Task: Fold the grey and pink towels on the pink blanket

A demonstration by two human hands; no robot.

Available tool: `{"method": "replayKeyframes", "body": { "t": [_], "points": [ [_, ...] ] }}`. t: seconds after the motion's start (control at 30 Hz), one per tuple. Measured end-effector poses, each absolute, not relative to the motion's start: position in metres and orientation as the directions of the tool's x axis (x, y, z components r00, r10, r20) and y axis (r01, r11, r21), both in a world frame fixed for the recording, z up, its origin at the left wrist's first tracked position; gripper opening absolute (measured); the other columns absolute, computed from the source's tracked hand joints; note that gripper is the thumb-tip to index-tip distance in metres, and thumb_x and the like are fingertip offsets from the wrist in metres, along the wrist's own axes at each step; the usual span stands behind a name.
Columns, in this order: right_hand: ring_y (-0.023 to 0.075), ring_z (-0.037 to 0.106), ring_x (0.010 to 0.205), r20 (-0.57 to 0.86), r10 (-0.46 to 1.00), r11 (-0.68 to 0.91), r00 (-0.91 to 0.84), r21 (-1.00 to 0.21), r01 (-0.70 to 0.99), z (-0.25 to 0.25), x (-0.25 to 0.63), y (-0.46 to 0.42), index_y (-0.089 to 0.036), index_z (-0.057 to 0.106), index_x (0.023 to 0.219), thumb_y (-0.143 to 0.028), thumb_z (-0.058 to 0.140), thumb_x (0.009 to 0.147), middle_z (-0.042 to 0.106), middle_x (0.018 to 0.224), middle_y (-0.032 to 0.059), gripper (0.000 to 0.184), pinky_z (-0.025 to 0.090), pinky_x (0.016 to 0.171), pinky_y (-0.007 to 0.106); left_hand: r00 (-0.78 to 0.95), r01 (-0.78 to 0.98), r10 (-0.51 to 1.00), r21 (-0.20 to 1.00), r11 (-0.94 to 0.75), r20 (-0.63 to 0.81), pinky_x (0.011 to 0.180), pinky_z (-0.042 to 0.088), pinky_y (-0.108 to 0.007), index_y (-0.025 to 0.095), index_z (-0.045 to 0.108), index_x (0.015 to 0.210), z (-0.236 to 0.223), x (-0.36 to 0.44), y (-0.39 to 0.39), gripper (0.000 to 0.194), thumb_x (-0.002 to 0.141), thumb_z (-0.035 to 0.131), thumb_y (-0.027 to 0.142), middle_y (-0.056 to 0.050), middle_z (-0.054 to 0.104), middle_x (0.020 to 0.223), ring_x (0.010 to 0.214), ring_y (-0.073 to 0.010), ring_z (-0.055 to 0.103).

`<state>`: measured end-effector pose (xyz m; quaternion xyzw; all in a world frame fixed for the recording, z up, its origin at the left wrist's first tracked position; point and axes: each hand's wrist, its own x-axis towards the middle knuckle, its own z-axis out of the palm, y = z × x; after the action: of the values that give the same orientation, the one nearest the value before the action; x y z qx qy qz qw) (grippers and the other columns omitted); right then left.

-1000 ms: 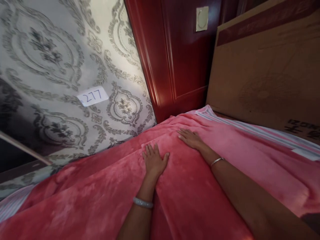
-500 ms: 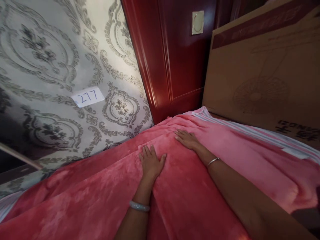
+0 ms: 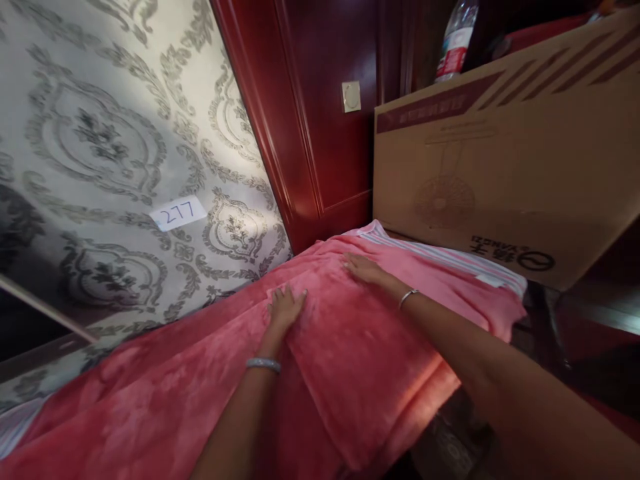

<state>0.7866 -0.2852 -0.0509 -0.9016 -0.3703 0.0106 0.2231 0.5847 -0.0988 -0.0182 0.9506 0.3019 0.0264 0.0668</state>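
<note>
A pink plush blanket (image 3: 350,353) lies spread before me, with a folded layer of it under both hands. My left hand (image 3: 285,308) rests flat on the blanket near the fold's left corner, fingers apart, a pale bangle (image 3: 263,364) on the wrist. Further forward and to the right, my right hand (image 3: 364,268) presses on the blanket with fingers stretched out; a thin silver bangle (image 3: 409,297) circles that wrist. Neither hand grips anything. Beneath the blanket's far right side a striped sheet (image 3: 450,257) shows.
Patterned wallpaper (image 3: 115,153) with a paper label reading 277 (image 3: 179,213) stands at the left. Dark red panelling (image 3: 335,153) with a switch plate (image 3: 351,97) rises ahead. A large cardboard box (image 3: 525,160) fills the right; a plastic bottle (image 3: 457,47) stands behind its top edge.
The view has shifted, bringing the bottle and more of the box into sight. Both hands stay flat on the blanket, in nearly the same places on it.
</note>
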Motion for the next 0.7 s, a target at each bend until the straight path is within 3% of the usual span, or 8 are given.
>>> {"method": "replayKeyframes", "body": {
  "t": [0.1, 0.17, 0.37, 0.7],
  "points": [
    [0.0262, 0.022, 0.151, 0.121, 0.673, -0.641, 0.730, -0.398, 0.657, -0.049, 0.767, -0.312, -0.023, 0.027, 0.160, -0.053, 0.020, 0.104, 0.023, 0.164, 0.0050, 0.064, 0.022, 0.122, 0.048, 0.851, 0.506, 0.517, 0.121, -0.854, 0.092, 0.120, 0.023, -0.053, 0.008, 0.032, 0.153, -0.003, 0.568, -0.124, 0.075, 0.096, 0.033, 0.056, -0.024, 0.030, 0.161, 0.151, -0.0350, 0.024],
    [0.0274, 0.016, 0.152, 0.088, 0.690, -0.640, 0.718, -0.388, 0.663, -0.054, 0.749, -0.323, -0.026, 0.025, 0.160, -0.056, 0.021, 0.103, 0.019, 0.165, 0.0031, 0.065, 0.021, 0.122, 0.053, 0.887, 0.448, 0.456, 0.109, -0.888, 0.070, 0.121, 0.021, -0.052, 0.007, 0.030, 0.154, -0.005, 0.553, -0.149, 0.078, 0.094, 0.037, 0.057, -0.025, 0.029, 0.161, 0.151, -0.0360, 0.022],
    [0.0282, 0.010, 0.153, 0.029, 0.732, -0.624, 0.681, -0.373, 0.686, -0.080, 0.718, -0.335, -0.031, 0.019, 0.161, -0.057, 0.023, 0.102, 0.012, 0.167, 0.0003, 0.065, 0.016, 0.120, 0.062, 0.908, 0.415, 0.416, 0.030, -0.909, 0.043, 0.121, 0.013, -0.059, 0.010, 0.030, 0.156, -0.051, 0.516, -0.197, 0.084, 0.091, 0.042, 0.063, -0.026, 0.022, 0.163, 0.152, -0.0425, 0.014],
    [0.0279, 0.012, 0.153, 0.062, 0.711, -0.634, 0.701, -0.376, 0.676, -0.094, 0.721, -0.340, -0.032, 0.019, 0.161, -0.057, 0.021, 0.102, 0.010, 0.167, -0.0004, 0.064, 0.017, 0.120, 0.060, 0.911, 0.402, 0.394, -0.053, -0.914, 0.120, 0.121, 0.012, -0.061, 0.010, 0.029, 0.156, -0.074, 0.513, -0.199, 0.085, 0.092, 0.043, 0.062, -0.027, 0.023, 0.162, 0.151, -0.0430, 0.017]
  ]
}}
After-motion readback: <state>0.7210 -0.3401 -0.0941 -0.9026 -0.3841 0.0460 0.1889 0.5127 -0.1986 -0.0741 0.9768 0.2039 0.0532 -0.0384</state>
